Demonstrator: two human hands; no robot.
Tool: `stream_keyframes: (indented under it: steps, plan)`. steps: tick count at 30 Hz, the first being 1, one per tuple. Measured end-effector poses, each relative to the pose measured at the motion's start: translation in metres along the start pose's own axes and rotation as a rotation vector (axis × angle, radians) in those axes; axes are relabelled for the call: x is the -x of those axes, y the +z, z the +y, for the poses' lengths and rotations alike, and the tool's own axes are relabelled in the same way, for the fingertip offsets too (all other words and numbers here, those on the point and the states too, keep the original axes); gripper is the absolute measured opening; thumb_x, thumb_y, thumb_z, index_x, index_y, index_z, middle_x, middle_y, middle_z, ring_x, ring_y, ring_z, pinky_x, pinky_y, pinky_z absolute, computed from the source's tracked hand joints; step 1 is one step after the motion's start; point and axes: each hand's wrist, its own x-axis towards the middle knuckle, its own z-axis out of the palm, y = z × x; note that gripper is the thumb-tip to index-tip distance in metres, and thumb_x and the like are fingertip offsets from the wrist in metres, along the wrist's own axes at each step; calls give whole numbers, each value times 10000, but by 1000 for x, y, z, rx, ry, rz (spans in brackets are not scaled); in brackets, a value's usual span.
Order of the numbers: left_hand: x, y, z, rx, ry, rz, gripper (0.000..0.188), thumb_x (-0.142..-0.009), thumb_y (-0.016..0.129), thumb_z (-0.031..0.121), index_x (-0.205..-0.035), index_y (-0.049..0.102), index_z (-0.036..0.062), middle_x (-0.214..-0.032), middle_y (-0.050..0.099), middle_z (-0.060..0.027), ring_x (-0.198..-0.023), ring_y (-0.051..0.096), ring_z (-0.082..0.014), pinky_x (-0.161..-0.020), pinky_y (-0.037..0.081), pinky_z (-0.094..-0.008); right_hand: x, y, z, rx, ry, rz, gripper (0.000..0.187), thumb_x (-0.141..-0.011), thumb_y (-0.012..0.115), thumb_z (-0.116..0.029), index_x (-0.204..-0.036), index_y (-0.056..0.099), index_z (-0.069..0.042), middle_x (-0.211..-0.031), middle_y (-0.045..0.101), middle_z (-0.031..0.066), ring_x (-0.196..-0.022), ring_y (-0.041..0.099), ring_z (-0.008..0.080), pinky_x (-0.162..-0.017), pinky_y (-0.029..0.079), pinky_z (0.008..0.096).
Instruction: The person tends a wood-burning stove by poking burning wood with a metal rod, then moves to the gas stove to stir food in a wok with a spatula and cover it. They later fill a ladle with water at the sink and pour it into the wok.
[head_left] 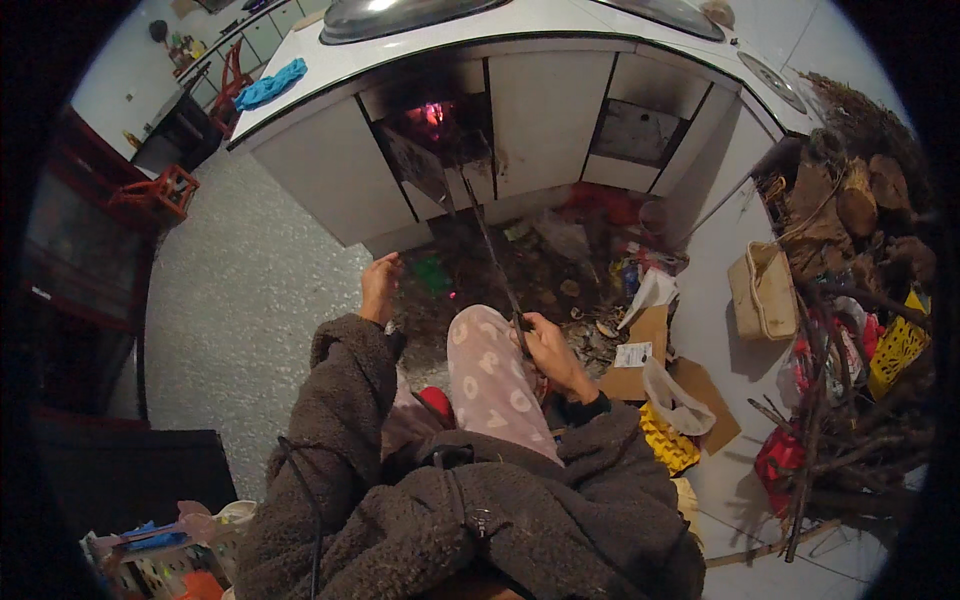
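I sit in front of a white stove [540,110] with an open fire hole [437,122] where flames glow pink. My right hand [550,350] is shut on a long thin metal poker [490,245] that slants up from beside my knee in patterned trousers [488,375] toward the fire opening. My left hand [380,285] is raised to the left of the ash patch, fingers loosely curled and holding nothing. Both arms wear a dark fleecy jacket.
Ash, litter and scraps [560,270] cover the floor before the stove. A pile of firewood and sticks [860,230] stands at the right, with a tan bag [762,292], cardboard [640,355] and a yellow crate [895,350]. A red stool [165,190] is far left.
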Motion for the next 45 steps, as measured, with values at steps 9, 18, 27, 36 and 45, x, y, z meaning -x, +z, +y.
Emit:
stream_keyframes:
  steps: [9,18,27,36,45]
  plan:
    - [7,1,-8,-16,-53,-64,317,-856,500,250,-1128,573,105,-1013,598,5,-900,528,-130,-754,357,-299,-8,-2,-7,-50,-6,14,313,-869,543,-194,-1090,522,26,-753,521,-6,-614,421,43,-523,330,205]
    - [20,-3,-9,-37,-64,-77,359,-857,523,321,-1143,568,109,-1063,597,-8,-920,541,-139,-756,383,-297,-14,-6,-22,61,20,-12,354,-863,499,-157,-1123,495,83,-774,556,50,-640,475,76,-549,380,241]
    - [26,-4,-7,42,-80,-22,298,-830,494,156,-1100,591,75,-942,629,2,-776,565,-110,-641,422,-270,-29,-13,-6,97,-11,-27,332,-859,570,-185,-1108,525,31,-826,558,7,-698,466,56,-593,375,209]
    - [21,-12,-17,-47,-80,-73,387,-863,509,316,-1175,556,92,-1114,587,-36,-1003,530,-171,-794,384,-314,-48,-13,-20,200,-109,-1,317,-867,525,-170,-1106,513,39,-769,549,14,-634,476,67,-554,379,219]
    - [22,-13,-20,34,-94,-49,296,-825,511,172,-1103,587,107,-926,634,18,-809,574,-101,-673,406,-257,-9,-27,-38,123,55,-39,242,-878,494,-181,-1063,539,-32,-689,505,-34,-489,396,46,-430,305,219]
